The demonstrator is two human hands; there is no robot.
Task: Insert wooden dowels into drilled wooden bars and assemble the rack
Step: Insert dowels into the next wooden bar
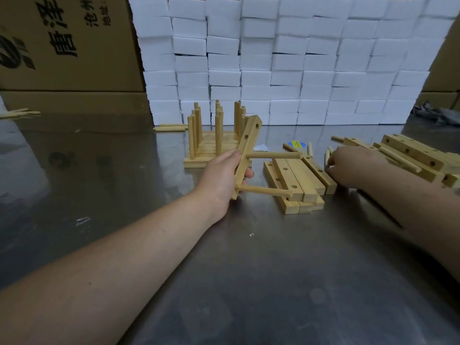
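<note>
Here, left hand (pixel 221 175) grips bar (pixel 249 143); carton (pixel 62 46) reads "唐泽".

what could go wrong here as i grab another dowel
The left hand holds the bar tilted, so its lower dowel could snag on the stacked bars under it. The bar's top end looks near the finished rack and could knock it. The loose dowels by the right hand may roll off.

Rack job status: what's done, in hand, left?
Done: stacked bars with upright dowels at the back. In hand: left hand grips a bar with two dowels in, two holes open; right hand is at the loose dowels. Left: empty bars in the middle and on the right.
</note>
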